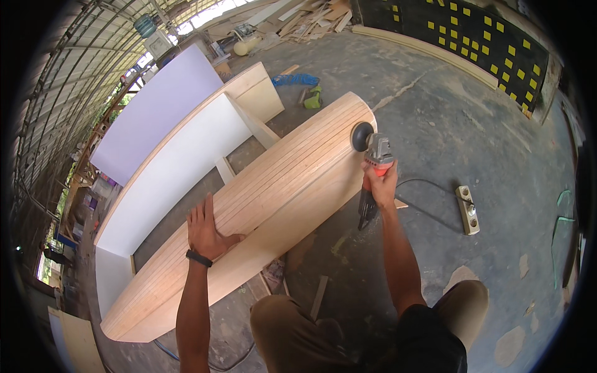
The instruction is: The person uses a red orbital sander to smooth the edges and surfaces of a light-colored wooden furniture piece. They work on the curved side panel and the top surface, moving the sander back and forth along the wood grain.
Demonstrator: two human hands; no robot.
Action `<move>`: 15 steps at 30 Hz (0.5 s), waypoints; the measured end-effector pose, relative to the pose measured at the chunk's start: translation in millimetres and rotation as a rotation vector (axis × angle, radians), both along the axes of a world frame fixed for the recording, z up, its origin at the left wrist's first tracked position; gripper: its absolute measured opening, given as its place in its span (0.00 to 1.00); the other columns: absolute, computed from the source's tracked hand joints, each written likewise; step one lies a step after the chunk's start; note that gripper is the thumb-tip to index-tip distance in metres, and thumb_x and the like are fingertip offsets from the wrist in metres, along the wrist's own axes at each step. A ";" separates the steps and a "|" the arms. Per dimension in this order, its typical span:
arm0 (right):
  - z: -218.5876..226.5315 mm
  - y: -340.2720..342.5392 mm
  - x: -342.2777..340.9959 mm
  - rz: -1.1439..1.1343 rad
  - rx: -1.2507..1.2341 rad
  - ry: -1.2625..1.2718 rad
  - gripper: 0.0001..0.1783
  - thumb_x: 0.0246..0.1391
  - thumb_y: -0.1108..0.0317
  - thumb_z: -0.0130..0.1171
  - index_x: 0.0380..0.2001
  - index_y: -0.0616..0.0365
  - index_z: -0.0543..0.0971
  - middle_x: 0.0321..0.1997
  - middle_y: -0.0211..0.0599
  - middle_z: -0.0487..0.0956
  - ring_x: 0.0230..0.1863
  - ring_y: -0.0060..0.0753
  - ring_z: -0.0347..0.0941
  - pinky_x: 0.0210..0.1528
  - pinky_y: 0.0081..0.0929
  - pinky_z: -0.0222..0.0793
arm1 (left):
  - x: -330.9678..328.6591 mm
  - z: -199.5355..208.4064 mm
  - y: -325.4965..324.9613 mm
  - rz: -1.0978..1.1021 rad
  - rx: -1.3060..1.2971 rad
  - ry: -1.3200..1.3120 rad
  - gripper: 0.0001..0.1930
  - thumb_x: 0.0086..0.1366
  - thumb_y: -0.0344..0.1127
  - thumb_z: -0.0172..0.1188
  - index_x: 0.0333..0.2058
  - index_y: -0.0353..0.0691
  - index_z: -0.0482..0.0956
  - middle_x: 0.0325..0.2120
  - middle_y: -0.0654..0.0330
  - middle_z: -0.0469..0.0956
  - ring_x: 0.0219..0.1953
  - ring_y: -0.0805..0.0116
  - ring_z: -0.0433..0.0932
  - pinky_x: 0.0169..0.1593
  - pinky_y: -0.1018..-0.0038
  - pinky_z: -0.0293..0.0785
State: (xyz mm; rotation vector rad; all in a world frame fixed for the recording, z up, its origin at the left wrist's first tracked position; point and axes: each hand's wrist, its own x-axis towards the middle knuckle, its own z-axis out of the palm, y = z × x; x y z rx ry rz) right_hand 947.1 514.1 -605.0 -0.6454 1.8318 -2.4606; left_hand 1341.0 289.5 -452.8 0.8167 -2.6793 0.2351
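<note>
My left hand (pixel 209 235) lies flat on the long wood piece (pixel 292 163), fingers stretched toward the far side and the thumb spread out to the right; a dark band (pixel 199 258) circles that wrist. My right hand (pixel 380 181) is wrapped around the red, grey and black body of the grinder (pixel 380 150), whose round black disc (pixel 360 136) stands at the wood's far right end; I cannot tell whether it touches the surface. The wood runs slantwise from near left to far right, its curved top grooved with fine parallel lines, its right side plain, pale and smooth. Past it, on the left, stand a bowed, glossy white panel (pixel 180 163) with a wooden rim and a flat lilac panel (pixel 163 112). A thin dark cord (pixel 429 180) leads right to a cream, oblong power strip (pixel 467 210) on the grey floor (pixel 510 168), which is patched and cracked. Far off are a blue coiled hose (pixel 297 80) and a loose heap of splintery boards (pixel 311 20); far right, a black board (pixel 418 13) bears small yellow squares.
</note>
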 end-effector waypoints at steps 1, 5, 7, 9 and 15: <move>-0.5 -0.7 -8.8 -0.050 -0.035 0.011 0.28 0.56 0.61 0.77 0.50 0.62 0.71 0.36 0.36 0.82 0.36 0.26 0.77 0.42 0.30 0.77 | 0.6 1.4 0.3 0.007 0.006 -0.003 0.73 0.32 0.59 0.87 0.72 0.28 0.58 0.64 0.41 0.69 0.64 0.41 0.67 0.71 0.46 0.58; -7.0 -3.7 -4.2 -0.014 -0.057 -0.001 0.30 0.55 0.60 0.78 0.50 0.61 0.70 0.35 0.37 0.83 0.36 0.27 0.78 0.42 0.30 0.77 | 1.1 7.4 3.4 0.042 0.021 -0.026 0.73 0.32 0.59 0.87 0.73 0.28 0.58 0.64 0.41 0.69 0.64 0.41 0.67 0.71 0.46 0.58; -3.7 -6.1 31.4 0.040 0.015 0.025 0.32 0.54 0.58 0.78 0.51 0.62 0.70 0.36 0.39 0.84 0.36 0.30 0.80 0.42 0.31 0.77 | -0.3 8.1 3.4 0.041 0.019 -0.032 0.73 0.32 0.59 0.87 0.73 0.28 0.58 0.64 0.41 0.69 0.64 0.41 0.67 0.71 0.46 0.58; -15.5 -8.7 58.2 0.099 0.155 0.056 0.38 0.52 0.50 0.78 0.55 0.62 0.69 0.38 0.46 0.85 0.38 0.44 0.85 0.43 0.38 0.78 | -1.6 0.0 -0.3 0.022 0.020 -0.014 0.73 0.32 0.59 0.87 0.73 0.28 0.57 0.65 0.41 0.69 0.65 0.41 0.67 0.71 0.46 0.58; -8.2 -1.7 108.3 0.200 0.437 0.345 0.47 0.50 0.42 0.75 0.61 0.61 0.67 0.41 0.56 0.85 0.44 0.65 0.83 0.45 0.51 0.79 | 1.4 4.7 1.6 0.023 0.000 -0.014 0.72 0.32 0.58 0.87 0.72 0.28 0.58 0.64 0.41 0.69 0.64 0.41 0.67 0.70 0.48 0.58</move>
